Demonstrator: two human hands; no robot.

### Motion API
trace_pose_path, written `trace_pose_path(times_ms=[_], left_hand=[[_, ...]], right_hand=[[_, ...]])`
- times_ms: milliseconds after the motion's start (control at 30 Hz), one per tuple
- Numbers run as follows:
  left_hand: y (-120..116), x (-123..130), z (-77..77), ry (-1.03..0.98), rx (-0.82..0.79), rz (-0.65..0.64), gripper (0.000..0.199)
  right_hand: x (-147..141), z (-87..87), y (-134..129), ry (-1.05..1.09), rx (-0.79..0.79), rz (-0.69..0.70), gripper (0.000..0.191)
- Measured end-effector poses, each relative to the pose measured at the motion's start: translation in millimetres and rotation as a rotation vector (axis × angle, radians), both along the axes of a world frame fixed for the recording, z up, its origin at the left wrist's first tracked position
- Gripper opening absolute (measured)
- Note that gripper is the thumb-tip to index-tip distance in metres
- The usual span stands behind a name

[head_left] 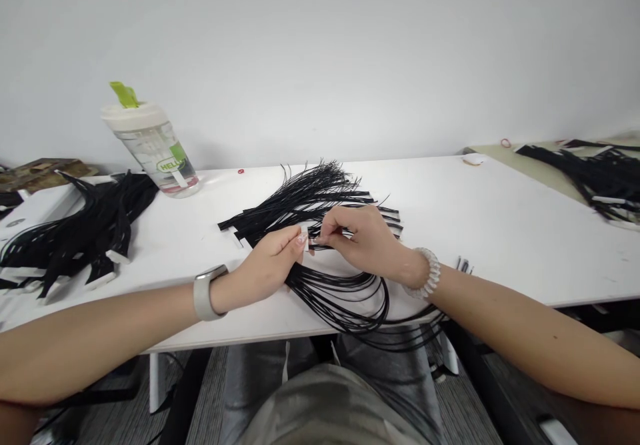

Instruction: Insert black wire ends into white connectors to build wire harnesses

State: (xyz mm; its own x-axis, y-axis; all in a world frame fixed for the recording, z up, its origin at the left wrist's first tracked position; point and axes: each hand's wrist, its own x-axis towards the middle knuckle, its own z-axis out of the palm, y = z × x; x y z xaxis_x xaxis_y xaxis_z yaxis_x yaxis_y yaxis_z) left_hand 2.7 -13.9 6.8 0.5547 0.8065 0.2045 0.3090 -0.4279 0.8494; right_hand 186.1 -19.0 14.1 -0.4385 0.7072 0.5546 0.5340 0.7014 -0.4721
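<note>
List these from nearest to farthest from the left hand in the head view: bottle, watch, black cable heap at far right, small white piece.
1. Small white piece: held in the left hand.
2. Watch: on the left wrist.
3. Bottle: to the left, toward the wall.
4. Black cable heap: far right, beyond the other hand's side.

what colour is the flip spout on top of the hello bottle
Bright lime green, best seen in the head view.
</note>
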Motion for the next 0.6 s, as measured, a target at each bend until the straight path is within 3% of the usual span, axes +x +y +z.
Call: trace_pose_path(times_ms=[167, 267, 367, 433, 533, 600], left_hand=[[0.9, 1.8, -1.2, -0.079, -0.258, 0.057, 0.035], [3.8, 1.1, -5.9, -0.169, -0.292, 0.107, 0.036], [7.1, 0.0, -10.9, -0.265, -0.328, 0.159, 0.038], [8.8, 0.3, -12.6, -0.344, -0.393, 0.207, 0.037], [10.6, 1.8, -12.5, -0.446, -0.466, 0.297, 0.032], [10.9, 2.2, -11.7, -0.474, -0.478, 0.330, 0.030]], right_hand=[[3.6, 2.2, 7.4, -0.144, 0.057, -0.056, 0.007], [12.3, 7.8, 10.6, -0.221, 0.068, -0.041, 0.018], [23.2, 17.3, 10.0, -0.165, 0.073, -0.066, 0.034], [28.9, 25.0, 6.6, -0.061, 0.072, -0.130, 0.033], [32.6, 33.6, -1.7, -0.026, -0.087, -0.168, 0.047], [30.7, 34.6, -7.5, -0.157, -0.300, -0.074, 0.049]])
